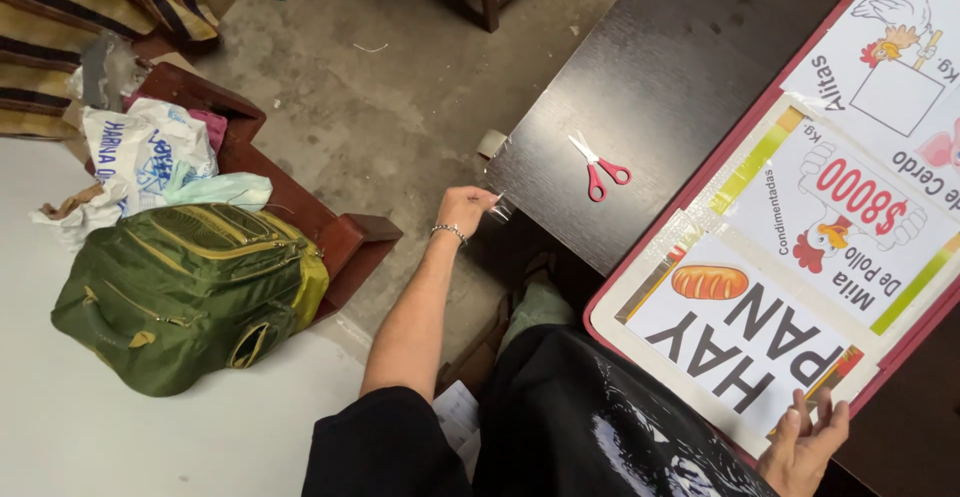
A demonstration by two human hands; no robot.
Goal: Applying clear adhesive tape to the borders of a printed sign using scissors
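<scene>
Right hand (805, 447) nearest, fingers spread, grip loose, resting on the corner of the one red-framed board (905, 302) of posters on the dark table (650, 67). Left hand (465, 207) is out at the table's edge, grip pinched on a strip of clear tape (500, 209). One tape roll (491, 143) sits at the corner, one pair of red scissors (598, 165) just beyond. Looks like taping work; the strip wants cutting free. One green bag (190, 292) lies off to the side.
</scene>
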